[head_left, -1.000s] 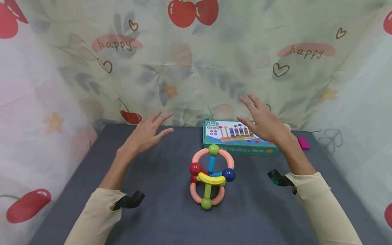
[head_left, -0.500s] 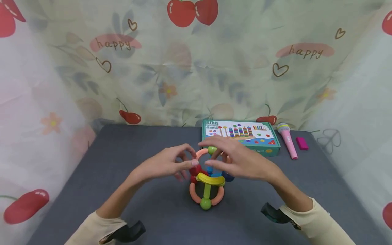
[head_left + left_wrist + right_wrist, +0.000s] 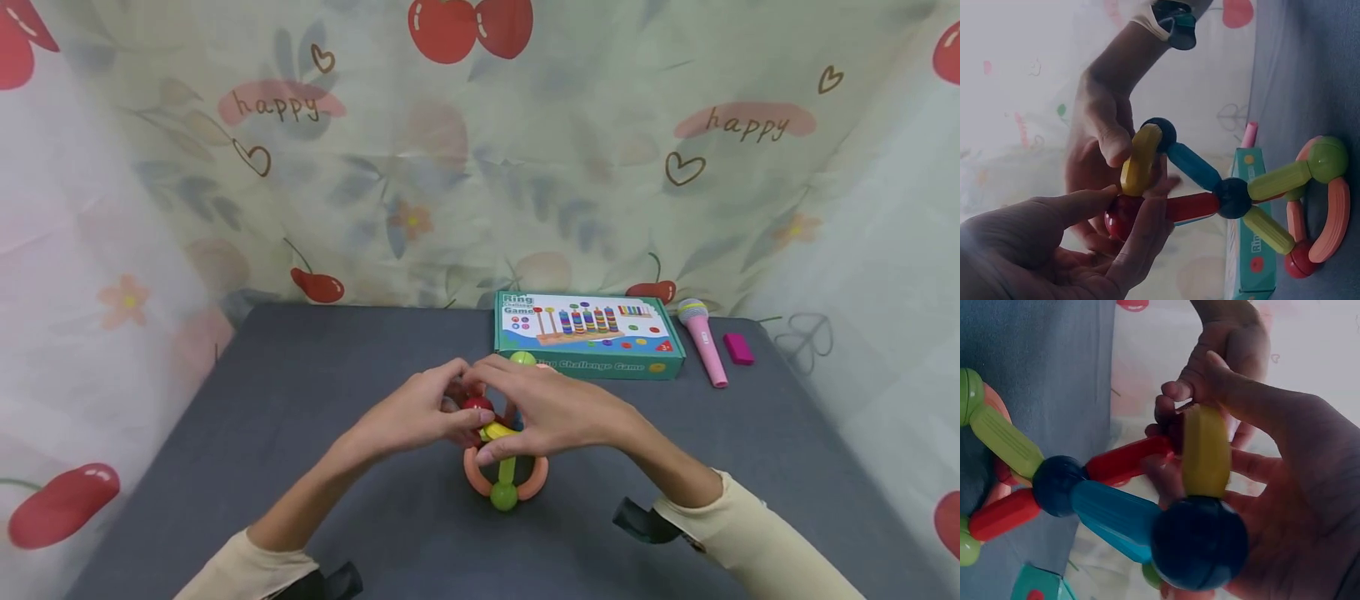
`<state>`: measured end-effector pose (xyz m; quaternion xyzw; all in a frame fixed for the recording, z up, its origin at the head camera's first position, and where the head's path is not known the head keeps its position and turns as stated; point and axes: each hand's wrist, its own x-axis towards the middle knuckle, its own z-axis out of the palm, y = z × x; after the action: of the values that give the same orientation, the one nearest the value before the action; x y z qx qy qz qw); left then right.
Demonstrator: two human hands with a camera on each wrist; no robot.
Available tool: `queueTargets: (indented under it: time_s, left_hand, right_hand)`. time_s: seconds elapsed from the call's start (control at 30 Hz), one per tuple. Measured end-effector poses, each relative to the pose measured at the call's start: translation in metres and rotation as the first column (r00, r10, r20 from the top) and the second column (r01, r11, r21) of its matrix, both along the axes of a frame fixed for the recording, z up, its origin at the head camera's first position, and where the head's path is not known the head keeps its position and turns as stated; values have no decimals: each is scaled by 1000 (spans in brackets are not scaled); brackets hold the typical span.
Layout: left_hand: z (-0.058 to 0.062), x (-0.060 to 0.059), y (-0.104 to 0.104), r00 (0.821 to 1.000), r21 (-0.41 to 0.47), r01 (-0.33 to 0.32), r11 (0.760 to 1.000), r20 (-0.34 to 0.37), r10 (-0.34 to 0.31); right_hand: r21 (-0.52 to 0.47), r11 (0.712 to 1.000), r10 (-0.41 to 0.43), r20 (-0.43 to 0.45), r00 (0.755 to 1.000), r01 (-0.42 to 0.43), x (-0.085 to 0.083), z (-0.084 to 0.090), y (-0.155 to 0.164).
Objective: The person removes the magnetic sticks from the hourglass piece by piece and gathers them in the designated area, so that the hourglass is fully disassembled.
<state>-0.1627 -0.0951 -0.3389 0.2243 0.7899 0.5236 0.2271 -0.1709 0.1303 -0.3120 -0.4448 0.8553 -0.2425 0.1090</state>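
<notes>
Behind the dark table (image 3: 352,358) hung a cherry-printed backdrop (image 3: 480,125), with "happy" lettered on it twice. Your left hand (image 3: 416,412) pinched the red ball (image 3: 1124,215) between thumb and fingers. Your right hand (image 3: 566,404) arched loosely around the curved yellow rod (image 3: 1207,453) and the navy ball (image 3: 1199,542) at its end, thumb and fingers spread well apart; whether it touched either could not be told. Both pieces and the red ball belonged to the ball-and-rod toy (image 3: 1233,198), which stood between your hands, its lower part resting on the table.

You probably had something light and stiff there, glossy and a little slippery on the balls, likelier to part at a joint than to break. The ribbed rods looked the surer place to take hold.

Just beyond your right hand lay a green box (image 3: 588,333), its top reading "Ring Challenge Game", its front repeating the name, partly hidden. Farther to that hand's right lay a pink microphone (image 3: 705,342), its lettering too small to read, and a magenta block (image 3: 738,349).
</notes>
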Motion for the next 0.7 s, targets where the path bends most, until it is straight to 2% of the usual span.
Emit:
queueTargets:
  time_s: [0.27, 0.4, 0.7]
  left_hand:
    - [1, 2, 2, 998, -4, -52, 999, 35, 52]
    - [1, 2, 1, 997, -11, -61, 998, 39, 62]
    - [-2, 5, 4, 995, -24, -96, 995, -9, 96]
  right_hand:
    - [-57, 998, 32, 2, 999, -32, -6, -11, -6]
    - [-82, 996, 33, 35, 999, -30, -8, -12, -7]
    - [-107, 994, 18, 79, 997, -9, -9, -13, -6]
